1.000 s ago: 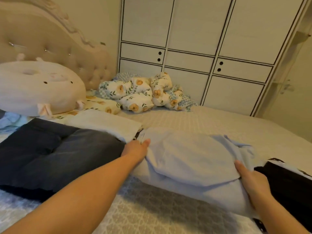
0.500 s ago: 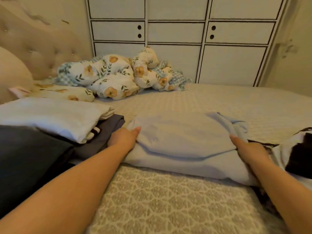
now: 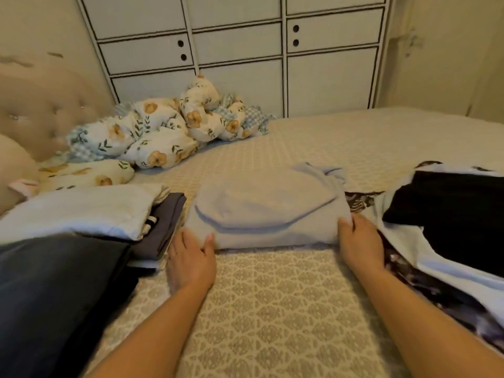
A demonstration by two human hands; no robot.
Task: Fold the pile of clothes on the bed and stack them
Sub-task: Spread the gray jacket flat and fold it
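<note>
Gripping blue garment | left hand, right hand fingertips hidden

Left hand fingers tucking under pale blue garment, tips hidden. Dark jeans running off left edge. Black garment getting cut by right edge; patterned cloth mostly buried underneath.

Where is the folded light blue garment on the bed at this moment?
In the head view the folded light blue garment lies mid-bed, held at its near corners by the left hand and right hand, between the folded stack on the left and the unfolded pile on the right.
</note>
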